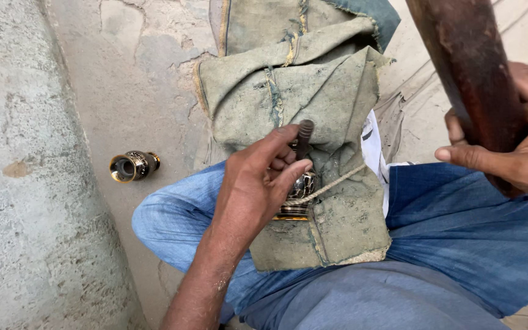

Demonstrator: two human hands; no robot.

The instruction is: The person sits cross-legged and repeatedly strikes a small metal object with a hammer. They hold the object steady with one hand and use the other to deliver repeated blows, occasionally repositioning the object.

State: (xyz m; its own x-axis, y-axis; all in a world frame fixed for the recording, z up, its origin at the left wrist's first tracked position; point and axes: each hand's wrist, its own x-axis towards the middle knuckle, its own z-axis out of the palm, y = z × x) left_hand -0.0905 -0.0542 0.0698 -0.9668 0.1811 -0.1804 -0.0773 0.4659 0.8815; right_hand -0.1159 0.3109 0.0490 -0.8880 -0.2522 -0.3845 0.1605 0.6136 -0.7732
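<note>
Sitting with blue-trousered legs (447,244) crossed at the bottom of the view, the person has a worn, dusty grey-green denim cloth (331,110) draped over the lap and reaching out onto the floor. On that cloth the left hand (264,180) curls its fingers and thumb around a small dark metal piece with a shiny patterned body and a brass-coloured rim (300,189); a dark ribbed stem rises from it past the fingertips. A thin pale cord (337,182) is wrapped around the piece and runs off to the right across the cloth. At the right edge, the right hand (520,146) is wrapped around a thick reddish-brown wooden shaft (469,67), thumb laid across it, the shaft slanting up out of view. Farther off to the left, a second small dark-and-brass cylindrical piece (132,166) lies on its side on the cracked concrete floor (129,73), well apart from both hands, beside a rough grey concrete kerb (19,183).
</note>
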